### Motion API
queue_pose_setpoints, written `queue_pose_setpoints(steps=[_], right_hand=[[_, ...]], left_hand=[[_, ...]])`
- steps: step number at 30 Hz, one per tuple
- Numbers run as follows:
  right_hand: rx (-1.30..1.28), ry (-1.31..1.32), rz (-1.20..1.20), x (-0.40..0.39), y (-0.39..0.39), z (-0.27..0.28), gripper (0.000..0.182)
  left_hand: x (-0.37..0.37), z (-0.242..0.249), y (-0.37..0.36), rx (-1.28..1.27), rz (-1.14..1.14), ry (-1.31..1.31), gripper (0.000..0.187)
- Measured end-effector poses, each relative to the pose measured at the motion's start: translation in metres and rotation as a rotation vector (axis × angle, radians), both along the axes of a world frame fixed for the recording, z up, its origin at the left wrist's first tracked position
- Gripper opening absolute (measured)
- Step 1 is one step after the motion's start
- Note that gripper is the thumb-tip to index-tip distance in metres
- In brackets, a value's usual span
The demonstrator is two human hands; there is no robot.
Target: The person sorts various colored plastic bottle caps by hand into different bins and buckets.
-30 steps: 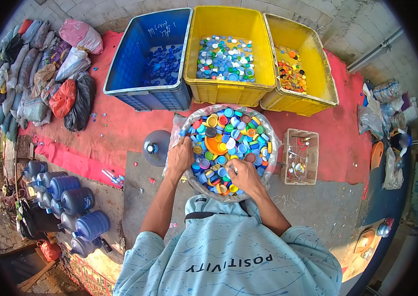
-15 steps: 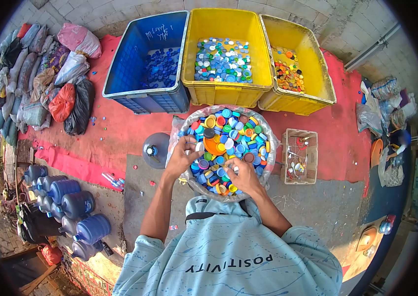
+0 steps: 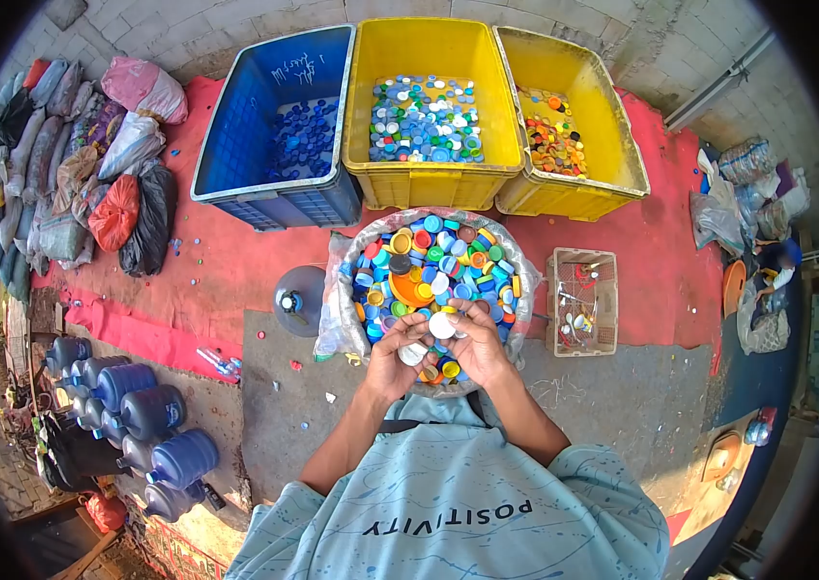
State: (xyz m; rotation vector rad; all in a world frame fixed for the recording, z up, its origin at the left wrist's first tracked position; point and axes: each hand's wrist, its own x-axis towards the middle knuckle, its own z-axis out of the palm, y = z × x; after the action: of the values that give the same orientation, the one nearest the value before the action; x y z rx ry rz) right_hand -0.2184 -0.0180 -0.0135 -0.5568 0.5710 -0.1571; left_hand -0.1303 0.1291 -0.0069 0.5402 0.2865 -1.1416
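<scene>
Because it looks like thin moulded plastic, I judge the white cap point(image 3: 442, 326) light, stiff, somewhat slippery and hardly fragile, best pinched at its rim. Round and pale, it is held above the near side of the lined tub point(image 3: 528, 295) of mixed caps point(image 3: 424, 239). The right hand point(image 3: 483, 350) grips it; the left hand point(image 3: 390, 362) cradles another white cap point(image 3: 412, 355), perhaps more than one, its fingertips too blurred for me to confirm contact with the first.

white caps point(image 3: 442, 326), multicoloured cap pile point(image 3: 448, 264), blue crate point(image 3: 226, 159), yellow crates point(image 3: 433, 184), red mat point(image 3: 226, 256), streak-patterned pale-blue shirt point(image 3: 390, 483)
</scene>
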Motion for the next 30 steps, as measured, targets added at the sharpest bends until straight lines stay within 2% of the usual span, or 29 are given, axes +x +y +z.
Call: queue_pose_setpoints(steps=[1,2,5,6,12,14,17,20,23,24,25,27,28,29,30], right_hand=[[0.060,-0.005,-0.031,-0.002,-0.003,0.003,0.027],[0.193,-0.026,-0.042,-0.004,-0.008,0.003,0.030],[0.290,-0.058,-0.049,-0.010,-0.014,-0.003,0.030],[0.303,-0.079,-0.081,-0.009,-0.014,0.004,0.022],[0.432,-0.228,-0.116,-0.011,-0.015,-0.017,0.009],[0.402,-0.157,-0.136,-0.011,-0.015,-0.008,0.009],[0.393,-0.034,-0.242,-0.006,-0.009,0.006,0.010],[0.364,0.069,-0.319,-0.005,-0.013,0.005,0.014],[0.343,0.165,-0.390,0.014,-0.032,0.012,0.019],[0.302,0.113,-0.410,0.030,-0.046,0.026,0.018],[0.234,-0.058,-0.377,0.046,-0.066,0.027,0.023],[0.196,-0.271,-0.339,0.084,-0.102,0.059,0.033],[0.234,-0.277,-0.379,0.099,-0.113,0.084,0.049],[0.165,-0.390,-0.374,0.108,-0.123,0.101,0.066],[0.142,-0.364,-0.389,0.116,-0.129,0.108,0.067]], left_hand=[[-0.002,0.001,0.002,-0.025,0.021,0.046,0.033],[-0.001,-0.005,0.006,-0.092,0.005,0.094,0.046],[-0.006,-0.001,0.004,-0.046,-0.031,-0.009,0.041],[-0.007,-0.003,0.003,-0.029,-0.036,-0.023,0.040],[-0.005,-0.003,-0.007,0.069,-0.004,-0.015,0.033],[-0.002,-0.002,-0.008,0.017,0.022,0.052,0.033],[0.000,0.000,-0.014,0.074,0.078,0.044,0.034],[0.008,0.009,-0.024,0.058,0.070,0.058,0.030],[0.035,0.003,-0.049,0.090,0.054,0.027,0.035],[0.052,0.008,-0.066,0.064,0.061,0.000,0.041],[0.071,0.015,-0.085,0.043,0.070,-0.024,0.047],[0.108,0.049,-0.119,-0.190,0.112,-0.139,0.065],[0.121,0.075,-0.130,-0.164,0.172,-0.111,0.076],[0.130,0.095,-0.138,-0.139,0.230,-0.082,0.087],[0.139,0.102,-0.141,-0.179,0.246,-0.129,0.098]])
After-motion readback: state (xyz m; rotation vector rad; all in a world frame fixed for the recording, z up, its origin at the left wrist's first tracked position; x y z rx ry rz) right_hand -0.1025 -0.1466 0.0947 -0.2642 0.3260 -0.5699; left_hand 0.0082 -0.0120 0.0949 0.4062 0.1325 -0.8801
